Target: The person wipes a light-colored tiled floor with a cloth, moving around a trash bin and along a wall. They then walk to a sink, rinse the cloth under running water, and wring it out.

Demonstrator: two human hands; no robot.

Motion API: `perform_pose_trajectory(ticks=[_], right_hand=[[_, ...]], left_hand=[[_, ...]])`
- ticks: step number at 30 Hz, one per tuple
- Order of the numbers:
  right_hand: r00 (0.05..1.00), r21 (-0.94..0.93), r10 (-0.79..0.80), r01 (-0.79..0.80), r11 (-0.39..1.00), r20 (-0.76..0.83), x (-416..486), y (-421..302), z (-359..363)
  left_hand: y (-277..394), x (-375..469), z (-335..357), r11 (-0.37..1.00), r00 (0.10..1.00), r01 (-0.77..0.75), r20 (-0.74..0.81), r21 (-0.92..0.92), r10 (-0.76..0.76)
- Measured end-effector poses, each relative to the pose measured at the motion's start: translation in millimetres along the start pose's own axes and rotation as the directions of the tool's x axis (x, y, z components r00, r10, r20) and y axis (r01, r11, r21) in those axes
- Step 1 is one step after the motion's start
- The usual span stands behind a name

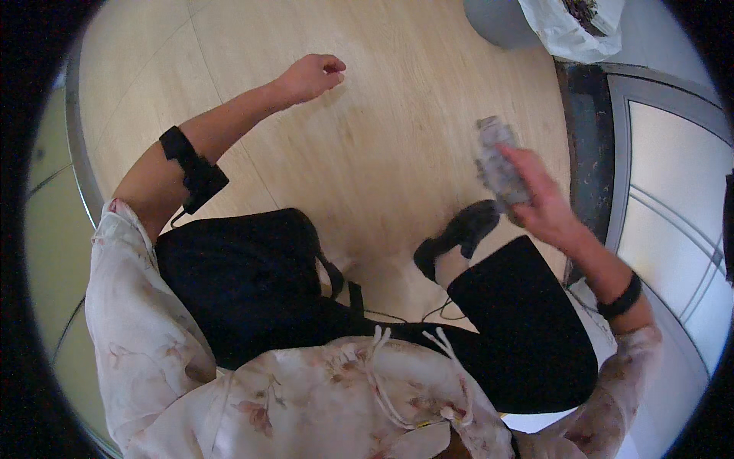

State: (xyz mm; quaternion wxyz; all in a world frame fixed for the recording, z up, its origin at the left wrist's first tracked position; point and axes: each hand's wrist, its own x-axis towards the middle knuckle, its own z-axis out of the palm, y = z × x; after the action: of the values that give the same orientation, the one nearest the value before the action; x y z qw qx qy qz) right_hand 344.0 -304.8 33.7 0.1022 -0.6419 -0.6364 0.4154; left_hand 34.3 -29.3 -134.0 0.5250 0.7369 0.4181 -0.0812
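Observation:
My right hand (545, 195) grips a greyish-white, mottled bundle (498, 158), perhaps a folded cloth; motion blur hides its exact kind. It is held above the floor on the right, beyond my black high-heeled shoe (456, 238). Farther forward and to the left, my left hand (314, 77) hovers over the pale wood-look floor (367, 149). Its fingers curl in towards the thumb, and nothing shows in them. A black strapped device (195, 175) sits on my left forearm, and a black band (620, 298) circles the right one.
At the top right stands a grey bin (499, 23), beside a white plastic bag (573, 34) with dark matter in it. A metal-framed door with frosted glass (671, 172) runs down the right side. Thin black cables (441, 314) lie between my legs.

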Motion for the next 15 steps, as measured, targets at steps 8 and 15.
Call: perform_pose_trajectory(ticks=[8,15], right_hand=[[0.800,-0.196,-0.485,0.570,0.798,0.355,25.2,39.0,202.3],[0.891,-0.191,-0.081,0.184,0.964,0.447,120.2,110.7,218.3]], left_hand=[[-24.6,1.3,-5.1,0.998,0.994,-0.018,-0.105,0.067,0.025],[-48.0,13.7,-8.0,0.997,0.992,0.060,-0.111,0.038,-0.056]])
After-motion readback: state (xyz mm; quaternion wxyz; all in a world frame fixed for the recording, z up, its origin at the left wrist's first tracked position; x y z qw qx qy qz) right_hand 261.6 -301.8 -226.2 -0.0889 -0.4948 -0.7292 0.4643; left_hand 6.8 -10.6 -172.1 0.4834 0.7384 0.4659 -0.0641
